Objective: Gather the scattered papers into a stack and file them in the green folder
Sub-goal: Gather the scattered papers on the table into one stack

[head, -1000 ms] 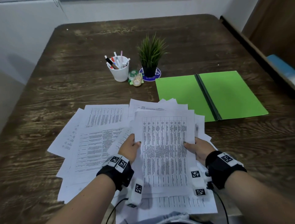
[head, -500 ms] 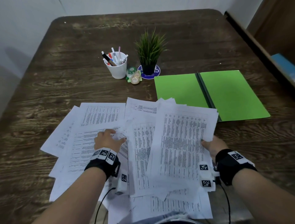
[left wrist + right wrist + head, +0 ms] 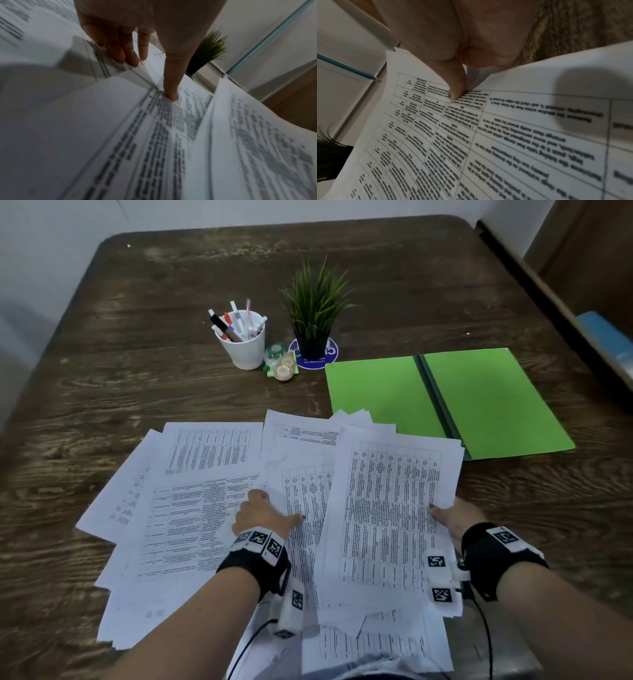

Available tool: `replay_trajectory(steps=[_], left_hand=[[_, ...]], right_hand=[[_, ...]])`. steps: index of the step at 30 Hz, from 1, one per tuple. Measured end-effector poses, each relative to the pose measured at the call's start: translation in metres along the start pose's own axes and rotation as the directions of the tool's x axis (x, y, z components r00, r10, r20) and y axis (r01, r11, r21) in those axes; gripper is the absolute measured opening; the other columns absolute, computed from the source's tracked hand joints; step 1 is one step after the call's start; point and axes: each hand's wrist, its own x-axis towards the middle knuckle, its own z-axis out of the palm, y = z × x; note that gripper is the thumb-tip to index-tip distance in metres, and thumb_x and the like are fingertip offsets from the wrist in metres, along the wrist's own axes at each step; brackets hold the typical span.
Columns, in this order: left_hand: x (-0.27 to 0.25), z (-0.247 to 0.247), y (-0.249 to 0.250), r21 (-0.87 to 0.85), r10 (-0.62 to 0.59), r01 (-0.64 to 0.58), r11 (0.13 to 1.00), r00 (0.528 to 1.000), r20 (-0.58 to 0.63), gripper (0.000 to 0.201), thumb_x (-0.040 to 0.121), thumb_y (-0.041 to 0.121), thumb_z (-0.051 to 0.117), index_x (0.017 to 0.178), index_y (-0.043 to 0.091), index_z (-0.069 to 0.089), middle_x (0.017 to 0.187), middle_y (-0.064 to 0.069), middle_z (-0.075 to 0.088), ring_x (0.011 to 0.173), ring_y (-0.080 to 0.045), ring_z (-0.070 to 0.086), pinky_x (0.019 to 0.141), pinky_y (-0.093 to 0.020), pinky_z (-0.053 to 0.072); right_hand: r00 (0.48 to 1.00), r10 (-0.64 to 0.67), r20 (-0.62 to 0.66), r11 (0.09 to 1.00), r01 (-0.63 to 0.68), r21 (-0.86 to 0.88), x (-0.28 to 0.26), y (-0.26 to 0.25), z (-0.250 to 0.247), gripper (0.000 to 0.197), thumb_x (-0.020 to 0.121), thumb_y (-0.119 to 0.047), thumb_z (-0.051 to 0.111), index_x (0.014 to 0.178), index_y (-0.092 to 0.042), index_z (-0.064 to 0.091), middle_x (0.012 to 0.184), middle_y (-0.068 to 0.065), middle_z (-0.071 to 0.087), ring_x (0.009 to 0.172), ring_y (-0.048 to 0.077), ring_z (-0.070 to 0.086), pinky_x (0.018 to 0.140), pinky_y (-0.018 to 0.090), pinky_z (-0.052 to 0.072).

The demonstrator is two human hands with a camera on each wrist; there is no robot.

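Note:
Printed white papers [image 3: 191, 508] lie fanned over the near half of the wooden table. My right hand [image 3: 445, 515] grips a stack of sheets [image 3: 387, 508] by its right edge, with the thumb [image 3: 456, 86] on the top page and the fingers hidden underneath. The stack's far right corner overlaps the near left corner of the green folder [image 3: 376, 395]. The folder lies open and flat at the right. My left hand [image 3: 274, 505] rests on the loose sheets just left of the stack. Its fingers [image 3: 126, 56] are straight and its thumb [image 3: 171, 93] presses on a page.
A white cup of pens [image 3: 245, 347], small tape dispensers [image 3: 282, 366] and a potted plant [image 3: 313, 302] stand behind the papers at mid-table. A blue object [image 3: 606, 337] lies beyond the table's right edge. More sheets hang over the near edge by my body.
My left hand let go of the stack and came down on the loose sheets to its left. My right hand now holds the stack alone and has swung it right, towards the folder.

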Motion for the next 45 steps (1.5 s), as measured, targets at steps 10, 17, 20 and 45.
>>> replay_trajectory(steps=[10, 17, 20, 45], left_hand=[[-0.006, 0.02, 0.007, 0.006, 0.08, -0.082, 0.997, 0.99, 0.119, 0.037, 0.074, 0.046, 0.07, 0.093, 0.014, 0.065, 0.102, -0.005, 0.064, 0.095, -0.024, 0.063, 0.087, -0.036, 0.054], [-0.002, -0.005, -0.018, -0.278, 0.108, -0.115, 0.954, 0.993, -0.04, 0.008, 0.094, 0.015, 0.049, 0.086, 0.013, 0.048, 0.091, -0.009, 0.057, 0.085, -0.022, 0.055, 0.074, -0.028, 0.042], [0.003, -0.025, -0.033, -0.352, 0.027, -0.047, 0.935, 0.998, -0.062, 0.017, 0.095, 0.02, 0.05, 0.106, 0.007, 0.056, 0.086, -0.007, 0.058, 0.079, -0.022, 0.051, 0.059, -0.025, 0.04], [-0.052, 0.011, -0.02, -0.654, -0.27, 0.332, 0.679, 0.942, 0.197, 0.07, 0.091, 0.039, 0.057, 0.142, -0.001, 0.033, 0.149, -0.017, 0.036, 0.134, -0.03, 0.041, 0.105, -0.032, 0.035]], right_hand=[[0.998, -0.057, 0.013, 0.995, 0.058, -0.078, -0.012, -0.003, -0.003, 0.042, 0.093, -0.022, 0.056, 0.129, 0.001, 0.054, 0.133, 0.016, 0.057, 0.12, 0.032, 0.055, 0.093, 0.027, 0.04], [1.0, -0.01, -0.001, 0.997, 0.01, 0.072, -0.004, 0.003, -0.001, 0.046, 0.088, -0.02, 0.064, 0.127, 0.001, 0.055, 0.129, 0.017, 0.059, 0.118, 0.035, 0.056, 0.104, 0.045, 0.043], [0.999, 0.052, 0.004, 0.995, -0.052, 0.084, -0.002, 0.003, -0.002, 0.039, 0.087, -0.014, 0.063, 0.123, 0.001, 0.057, 0.124, 0.022, 0.061, 0.115, 0.037, 0.058, 0.1, 0.047, 0.046], [0.989, 0.012, 0.149, 0.964, -0.051, 0.261, -0.018, -0.008, -0.01, 0.041, 0.092, -0.003, 0.054, 0.132, 0.007, 0.047, 0.132, 0.018, 0.054, 0.121, 0.037, 0.052, 0.075, 0.023, 0.049]])
